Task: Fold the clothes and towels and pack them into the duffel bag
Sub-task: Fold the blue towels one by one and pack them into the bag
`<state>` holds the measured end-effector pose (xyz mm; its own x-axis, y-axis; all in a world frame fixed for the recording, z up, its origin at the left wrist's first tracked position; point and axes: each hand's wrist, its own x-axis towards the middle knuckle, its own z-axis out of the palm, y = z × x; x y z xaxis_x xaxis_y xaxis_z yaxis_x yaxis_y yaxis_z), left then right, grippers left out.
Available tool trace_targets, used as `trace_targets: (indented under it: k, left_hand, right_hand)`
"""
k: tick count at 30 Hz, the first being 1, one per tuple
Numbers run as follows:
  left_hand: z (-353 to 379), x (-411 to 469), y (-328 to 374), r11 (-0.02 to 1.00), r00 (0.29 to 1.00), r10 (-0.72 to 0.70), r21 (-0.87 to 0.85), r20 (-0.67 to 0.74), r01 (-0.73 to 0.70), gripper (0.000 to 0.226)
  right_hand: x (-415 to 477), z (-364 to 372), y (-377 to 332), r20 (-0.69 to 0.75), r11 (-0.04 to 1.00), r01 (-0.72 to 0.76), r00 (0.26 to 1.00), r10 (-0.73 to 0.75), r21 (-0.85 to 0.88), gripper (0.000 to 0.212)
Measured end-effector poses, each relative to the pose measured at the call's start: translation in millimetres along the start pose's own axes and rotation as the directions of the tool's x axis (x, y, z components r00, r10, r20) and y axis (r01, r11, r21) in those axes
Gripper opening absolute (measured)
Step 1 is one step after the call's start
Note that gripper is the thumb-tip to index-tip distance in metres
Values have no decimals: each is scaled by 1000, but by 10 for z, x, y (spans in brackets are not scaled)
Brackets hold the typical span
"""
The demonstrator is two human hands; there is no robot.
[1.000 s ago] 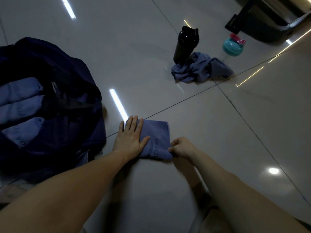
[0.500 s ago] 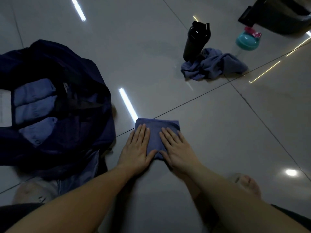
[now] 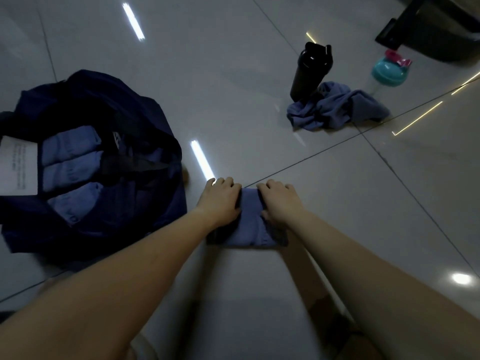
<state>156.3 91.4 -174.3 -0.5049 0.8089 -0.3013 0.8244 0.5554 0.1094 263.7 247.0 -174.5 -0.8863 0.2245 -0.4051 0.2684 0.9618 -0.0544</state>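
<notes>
While the left hand (image 3: 219, 201) and right hand (image 3: 280, 201) clamp curled fingers over the far edge of the cloth (image 3: 250, 224), fold evenly, keeping corners aligned.

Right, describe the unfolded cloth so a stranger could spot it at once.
On the tiled floor, far right, stands a black shaker bottle. The blue cloth lies at its base, beside a teal-lidded bottle. It alone is crumpled, not folded.

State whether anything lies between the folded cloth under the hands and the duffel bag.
Only bare floor separates the cloth from the bag on its left; a dark strap lies across the bag's opening.
</notes>
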Motion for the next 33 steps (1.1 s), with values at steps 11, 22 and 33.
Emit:
trace_targets:
  k: [11, 22, 33]
  left_hand:
    - [-221, -200, 98, 995, 998, -39, -85, 48, 43, 23]
    - [-447, -514, 33, 987, 940, 115, -74, -321, -146, 27]
    - [196, -977, 66, 988, 996, 26, -148, -82, -38, 24]
  right_hand:
    - [-99, -290, 45, 154, 975, 29, 986, -64, 222, 19]
    - [-546, -390, 64, -399, 992, 115, 909, -123, -45, 30]
    - [-993, 255, 19, -163, 986, 121, 982, -100, 119, 25]
